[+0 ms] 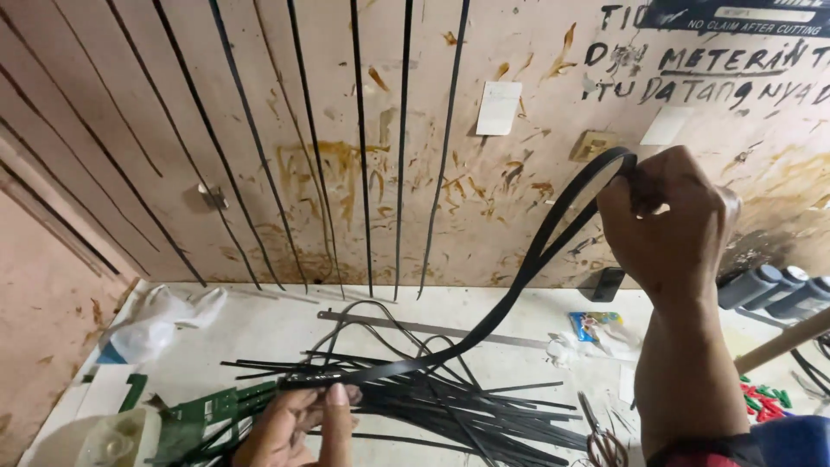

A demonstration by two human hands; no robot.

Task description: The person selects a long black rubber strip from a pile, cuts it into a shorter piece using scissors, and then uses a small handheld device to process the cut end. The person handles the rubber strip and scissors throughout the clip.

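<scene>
I see my right hand [666,229] raised in front of the wall [259,130], fingers curled shut around the bend of a long black strap [519,281]. The strap loops over the top of that hand and runs down in two runs, side by side, slanting left toward the tabletop [268,333]. My left hand [298,424] sits low at the bottom edge of the view, thumb and fingers pinched on the strap's other end, just above a heap of black strips [450,398] that lie crossed and fanned over the white surface. So the strap is stretched between my two hands, high on the right and low on the left.

More thin black strips [363,147] hang flat against the wall, fanned out from the top and ending just above the tabletop. A long metal ruler [415,327] lies behind the heap, near the wall. Left of my left hand are green pieces [207,411] touching the heap's edge, and farther left a crumpled clear plastic bag [160,320]. At the bottom right, scissors [601,437] lie beside the heap, close to my right forearm. A small colourful packet [595,327] rests near the wall, and dark cylinders [774,290] lie at the right edge, with a wooden handle [782,342] slanting below them.
</scene>
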